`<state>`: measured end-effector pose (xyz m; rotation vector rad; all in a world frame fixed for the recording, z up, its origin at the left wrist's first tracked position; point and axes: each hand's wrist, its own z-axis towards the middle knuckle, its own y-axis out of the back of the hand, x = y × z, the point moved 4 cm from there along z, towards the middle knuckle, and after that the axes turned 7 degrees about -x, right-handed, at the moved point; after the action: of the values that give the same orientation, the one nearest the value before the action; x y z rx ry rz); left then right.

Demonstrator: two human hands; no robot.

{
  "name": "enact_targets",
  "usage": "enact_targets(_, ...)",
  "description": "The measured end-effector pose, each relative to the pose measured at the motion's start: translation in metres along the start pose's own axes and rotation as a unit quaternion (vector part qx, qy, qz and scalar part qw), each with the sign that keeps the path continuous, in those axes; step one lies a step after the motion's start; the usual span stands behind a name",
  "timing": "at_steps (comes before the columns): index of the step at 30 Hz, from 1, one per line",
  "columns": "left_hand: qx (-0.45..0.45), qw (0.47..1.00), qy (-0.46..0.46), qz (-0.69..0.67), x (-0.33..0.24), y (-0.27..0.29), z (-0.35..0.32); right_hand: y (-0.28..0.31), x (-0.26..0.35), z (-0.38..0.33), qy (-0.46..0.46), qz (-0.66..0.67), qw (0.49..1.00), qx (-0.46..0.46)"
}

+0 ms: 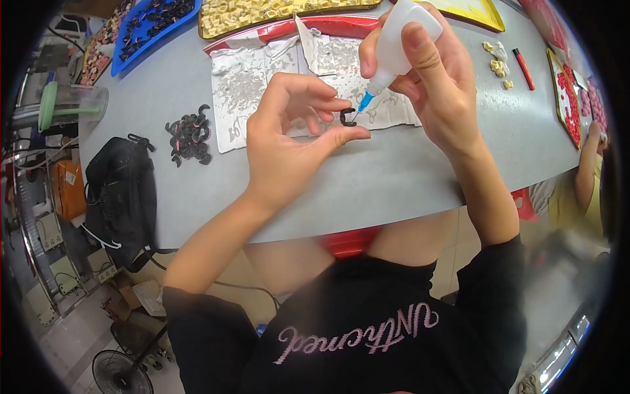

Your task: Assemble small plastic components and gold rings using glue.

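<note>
My left hand pinches a small black C-shaped piece between thumb and fingertips, its opening turned to the right. In my right hand is a white squeeze bottle, tilted downward, with a blue needle tip. The thin needle reaches to the black piece; whether it touches cannot be made out. Both hands are above a white paper sheet covered with grey dried spots. A pile of similar black curved pieces lies on the table left of my left hand.
On the grey table stand a blue tray of black pieces and a tray of yellow pieces. A black bag hangs at the left edge near a green-rimmed clear cup. A red marker lies right; another person's arm shows beyond.
</note>
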<state>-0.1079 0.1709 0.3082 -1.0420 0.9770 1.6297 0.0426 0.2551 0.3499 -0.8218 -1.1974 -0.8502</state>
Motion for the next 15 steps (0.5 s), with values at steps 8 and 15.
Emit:
enact_targets(8, 0.003, 1.000, -0.011, 0.009, 0.0005, 0.0002, -0.0003, -0.0003, 0.0032, 0.0004, 0.004, -0.007, 1.000, 0.026)
enact_targets(15, 0.006, 0.999, -0.017, 0.028, -0.0008, -0.0001, 0.0000, 0.0000, 0.0024, 0.0000, 0.004, -0.005, 1.000, 0.025)
